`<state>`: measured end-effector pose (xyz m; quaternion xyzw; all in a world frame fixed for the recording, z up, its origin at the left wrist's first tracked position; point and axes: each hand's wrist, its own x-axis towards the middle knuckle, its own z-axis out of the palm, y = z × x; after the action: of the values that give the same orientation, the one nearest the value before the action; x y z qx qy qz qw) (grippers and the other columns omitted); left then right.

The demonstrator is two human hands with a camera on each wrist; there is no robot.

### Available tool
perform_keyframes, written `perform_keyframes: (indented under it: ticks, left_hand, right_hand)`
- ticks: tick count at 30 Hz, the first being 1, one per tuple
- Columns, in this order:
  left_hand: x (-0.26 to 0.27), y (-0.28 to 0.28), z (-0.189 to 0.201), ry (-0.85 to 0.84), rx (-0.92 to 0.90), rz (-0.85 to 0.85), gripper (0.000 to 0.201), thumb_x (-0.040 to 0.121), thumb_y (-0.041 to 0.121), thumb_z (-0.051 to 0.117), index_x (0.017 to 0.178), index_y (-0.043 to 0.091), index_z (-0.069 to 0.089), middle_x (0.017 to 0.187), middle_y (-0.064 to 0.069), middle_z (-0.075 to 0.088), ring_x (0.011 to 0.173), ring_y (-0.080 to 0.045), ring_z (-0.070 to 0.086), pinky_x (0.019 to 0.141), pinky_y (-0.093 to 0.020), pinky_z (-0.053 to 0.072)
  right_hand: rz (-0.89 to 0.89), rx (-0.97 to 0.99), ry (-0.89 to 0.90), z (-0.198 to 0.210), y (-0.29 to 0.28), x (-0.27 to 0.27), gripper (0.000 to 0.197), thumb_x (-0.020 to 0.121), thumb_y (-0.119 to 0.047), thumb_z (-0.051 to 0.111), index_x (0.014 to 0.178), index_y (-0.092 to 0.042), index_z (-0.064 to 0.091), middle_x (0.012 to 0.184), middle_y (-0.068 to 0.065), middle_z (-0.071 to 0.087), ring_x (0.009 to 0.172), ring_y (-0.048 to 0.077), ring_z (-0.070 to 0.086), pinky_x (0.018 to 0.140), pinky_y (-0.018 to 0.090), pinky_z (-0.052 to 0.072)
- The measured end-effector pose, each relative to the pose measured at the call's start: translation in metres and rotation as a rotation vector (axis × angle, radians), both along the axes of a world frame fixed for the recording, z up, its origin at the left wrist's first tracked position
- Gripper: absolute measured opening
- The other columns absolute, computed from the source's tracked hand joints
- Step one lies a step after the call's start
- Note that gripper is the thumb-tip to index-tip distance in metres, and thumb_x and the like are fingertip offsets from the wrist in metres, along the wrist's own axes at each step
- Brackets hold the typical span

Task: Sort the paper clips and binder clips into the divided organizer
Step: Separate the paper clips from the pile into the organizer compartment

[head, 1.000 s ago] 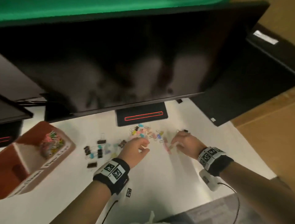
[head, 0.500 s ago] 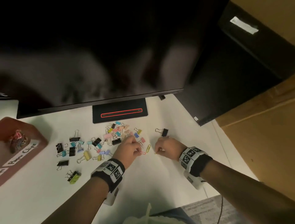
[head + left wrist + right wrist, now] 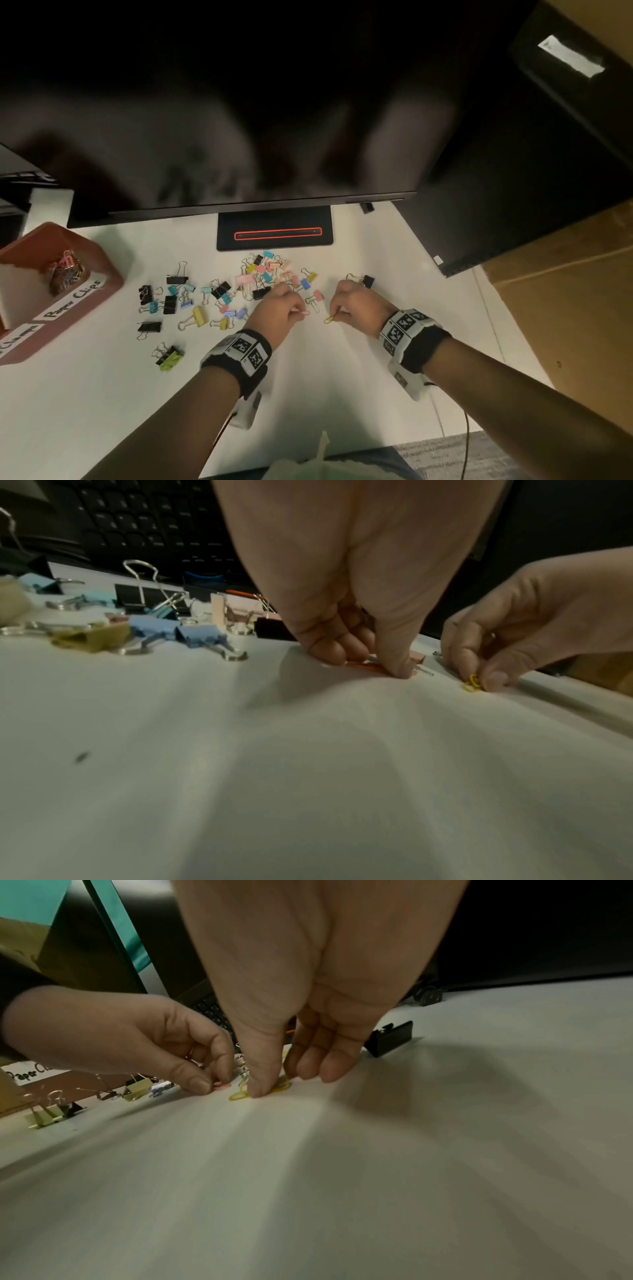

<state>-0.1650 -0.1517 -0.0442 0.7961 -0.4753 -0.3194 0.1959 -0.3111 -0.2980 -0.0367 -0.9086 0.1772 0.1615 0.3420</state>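
Observation:
My left hand (image 3: 284,310) pinches a pink paper clip (image 3: 304,312) against the white desk (image 3: 102,394); the same hand (image 3: 359,647) and clip (image 3: 363,667) show in the left wrist view. My right hand (image 3: 356,308) pinches a yellow paper clip (image 3: 329,320), which shows under the thumb (image 3: 260,1085) as the yellow clip (image 3: 240,1095). Many coloured and black binder clips (image 3: 219,294) lie scattered behind and left of my hands. The brown divided organizer (image 3: 113,284) stands at the far left, with paper clips (image 3: 66,272) in its compartment labelled "Paper Clips".
A large dark monitor (image 3: 239,120) overhangs the desk on its stand base (image 3: 274,233). One black binder clip (image 3: 367,281) lies just beyond my right hand. A dark box (image 3: 531,171) sits at the right, and the desk edge runs along the right side.
The head view has tilted down and shifted. Both hands have drawn back from the clip pile toward me, each now pinching one paper clip on the desk.

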Motion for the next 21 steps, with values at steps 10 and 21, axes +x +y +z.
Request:
perform_keyframes:
  ticks: [10, 21]
  left_hand:
    - [-0.003, 0.007, 0.002, -0.007, 0.047, -0.121, 0.021, 0.089, 0.021, 0.058, 0.109, 0.018, 0.058, 0.084, 0.005, 0.051, 0.086, -0.015, 0.047, 0.083, -0.030, 0.045]
    - [-0.008, -0.001, -0.005, -0.098, -0.052, -0.094, 0.017, 0.088, 0.019, 0.058, 0.100, 0.013, 0.068, 0.098, -0.005, 0.064, 0.097, -0.023, 0.057, 0.087, -0.034, 0.047]
  right_hand:
    - [0.007, 0.026, 0.011, -0.003, 0.002, -0.008, 0.014, 0.087, -0.019, 0.059, 0.100, -0.015, 0.065, 0.092, 0.004, 0.063, 0.082, 0.017, 0.055, 0.081, 0.030, 0.048]
    - [-0.126, 0.020, -0.025, -0.009, 0.003, -0.021, 0.014, 0.086, -0.014, 0.062, 0.099, -0.011, 0.067, 0.096, 0.007, 0.061, 0.086, 0.020, 0.059, 0.076, 0.014, 0.034]
